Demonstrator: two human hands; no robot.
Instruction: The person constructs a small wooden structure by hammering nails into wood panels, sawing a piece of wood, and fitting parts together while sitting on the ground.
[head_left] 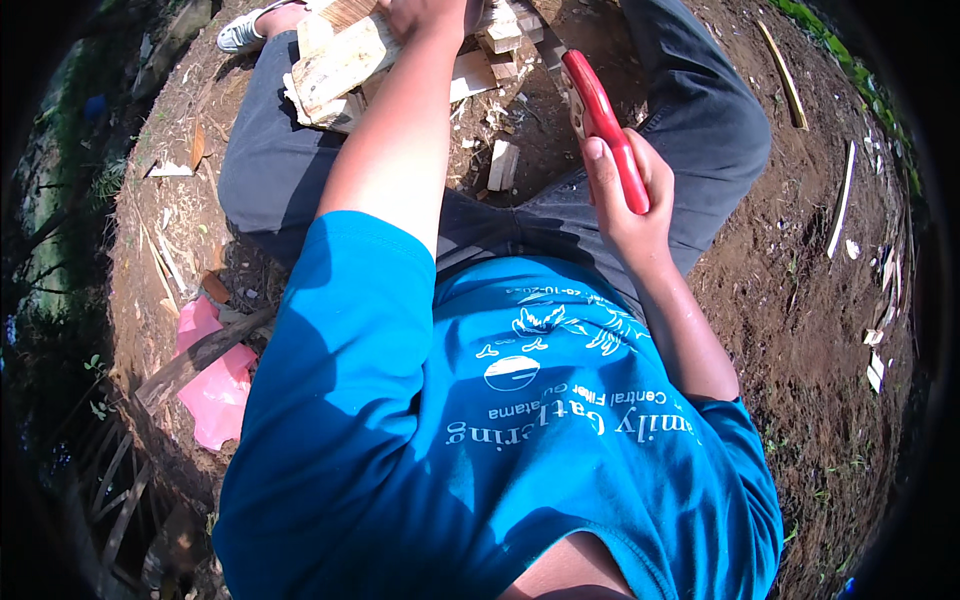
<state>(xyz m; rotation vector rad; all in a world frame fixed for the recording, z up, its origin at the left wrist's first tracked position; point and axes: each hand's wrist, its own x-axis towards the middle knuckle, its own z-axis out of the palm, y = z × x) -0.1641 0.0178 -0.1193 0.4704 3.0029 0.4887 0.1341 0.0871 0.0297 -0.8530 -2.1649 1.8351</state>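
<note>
My right hand (633, 190) is closed around the red handle of a tool (598, 105) that looks like a hand saw. Its handle slants up and to the left, and a narrow grey strip beyond it may be the blade. My left arm reaches forward, and my left hand (425, 15) rests at the pile of cut timber between my legs; its fingers are mostly beyond the top edge. Beneath that forearm lies a pale wooden board (345, 65). Small wood blocks (503, 38) are stacked just right of the hand. A short loose offcut (503, 165) lies on the soil nearer me.
I sit on bare brown soil (800, 300), legs bent around the wood. Wood chips lie between them. At left are a pink plastic sheet (215, 375) and a weathered stick (200, 360). Thin wood strips (842, 200) are scattered at right. Plants edge the ground.
</note>
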